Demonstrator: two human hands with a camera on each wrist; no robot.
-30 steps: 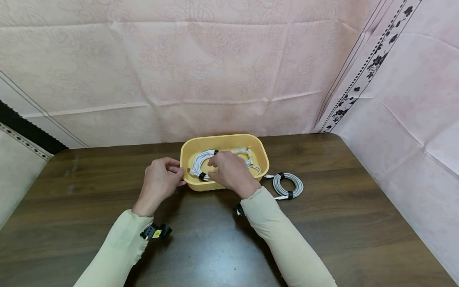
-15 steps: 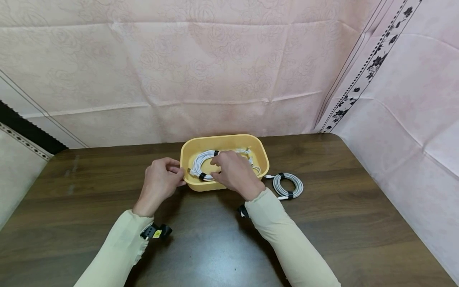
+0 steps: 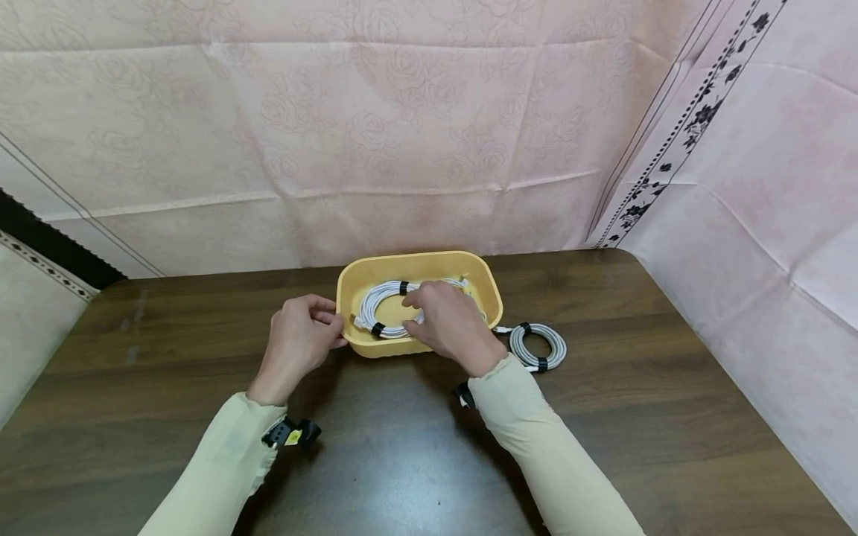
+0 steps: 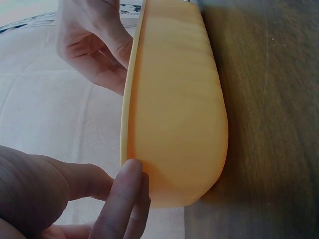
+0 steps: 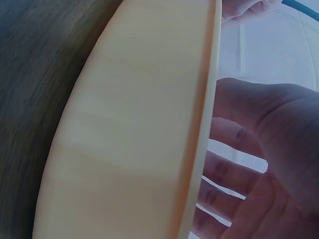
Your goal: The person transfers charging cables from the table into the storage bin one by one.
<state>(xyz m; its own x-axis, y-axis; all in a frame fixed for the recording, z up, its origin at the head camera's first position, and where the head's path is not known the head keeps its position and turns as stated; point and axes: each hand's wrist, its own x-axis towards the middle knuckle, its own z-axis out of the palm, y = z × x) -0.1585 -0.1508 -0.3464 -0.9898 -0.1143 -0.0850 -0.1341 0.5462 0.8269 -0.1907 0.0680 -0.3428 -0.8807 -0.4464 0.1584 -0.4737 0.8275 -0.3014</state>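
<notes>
A yellow plastic bin (image 3: 422,260) stands at the table's far edge, with coiled white cables inside. The larger cable coil (image 3: 373,305), bound with black straps, lies in the bin's left half. My left hand (image 3: 299,335) pinches the rim at the bin's left end; its fingertips (image 4: 130,172) press the outer wall in the left wrist view. My right hand (image 3: 449,324) reaches over the near rim into the bin, thumb and forefinger apart over the coil's right side. In the right wrist view its fingers are spread and the bin wall hides their tips. More white cable (image 3: 459,283) shows behind this hand.
Another strapped cable coil (image 3: 556,350), light grey, lies on the table just right of the bin. A floral cloth (image 3: 402,149) hangs behind the brown wooden table (image 3: 375,461), and a second cloth (image 3: 791,246) hangs along the right side.
My right hand has shifted slightly right within the bin, uncovering more of the larger cable coil and covering more of the cables on the right. The left hand stays at the rim.
</notes>
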